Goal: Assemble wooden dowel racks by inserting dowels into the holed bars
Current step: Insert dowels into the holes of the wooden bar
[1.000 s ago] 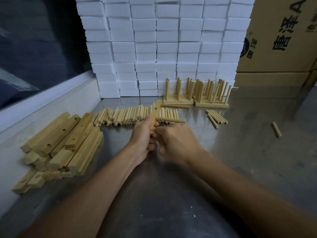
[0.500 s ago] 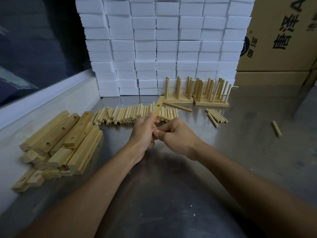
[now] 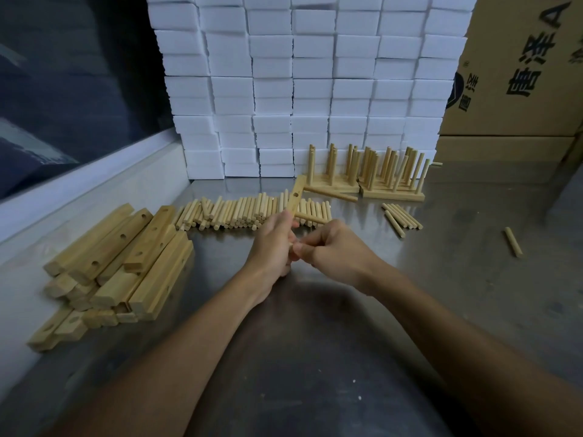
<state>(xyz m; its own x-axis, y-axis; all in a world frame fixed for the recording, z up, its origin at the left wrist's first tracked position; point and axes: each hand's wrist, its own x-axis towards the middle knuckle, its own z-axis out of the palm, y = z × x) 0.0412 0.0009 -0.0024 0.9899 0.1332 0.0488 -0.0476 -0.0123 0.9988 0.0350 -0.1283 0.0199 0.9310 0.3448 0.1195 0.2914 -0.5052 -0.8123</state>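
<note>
My left hand (image 3: pixel 273 244) grips the lower part of a holed wooden bar (image 3: pixel 296 195), which points away from me above the table. Two dowels stick out of the bar to the right, an upper dowel (image 3: pixel 331 193) and a lower dowel (image 3: pixel 314 218). My right hand (image 3: pixel 336 249) has its fingers curled and pinches a third dowel (image 3: pixel 292 245) against the bar's near end; only the tip shows. Loose dowels (image 3: pixel 243 211) lie in a row just beyond my hands. Spare holed bars (image 3: pixel 126 257) are stacked at the left.
Two finished racks (image 3: pixel 366 181) with upright dowels stand at the back against a wall of white foam blocks (image 3: pixel 299 89). A few dowels (image 3: pixel 402 216) and a single dowel (image 3: pixel 512 241) lie at the right. Cardboard boxes (image 3: pixel 520 74) fill the far right. A raised ledge (image 3: pixel 94 190) borders the left.
Both hands have shifted slightly away from me with the bar. The right hand has closed in on the bar's near end, and the lower dowel shows less length past my fingers.
</note>
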